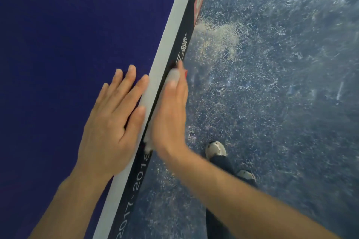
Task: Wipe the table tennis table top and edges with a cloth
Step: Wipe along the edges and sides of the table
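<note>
table top: smooth, slightly glossy | cloth: soft white fabric | floor: speckled, scuffed

Both hands flat, fingers straight

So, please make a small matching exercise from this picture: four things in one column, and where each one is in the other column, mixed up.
Things:
1. left hand
2. right hand
3. cloth
4. shoes

Places:
a. pressed between a palm and the black side edge
b. flat on the blue table top
c. on the speckled floor
d. against the side edge of the table, over the cloth

Pairs: 1-b, 2-d, 3-a, 4-c
</note>
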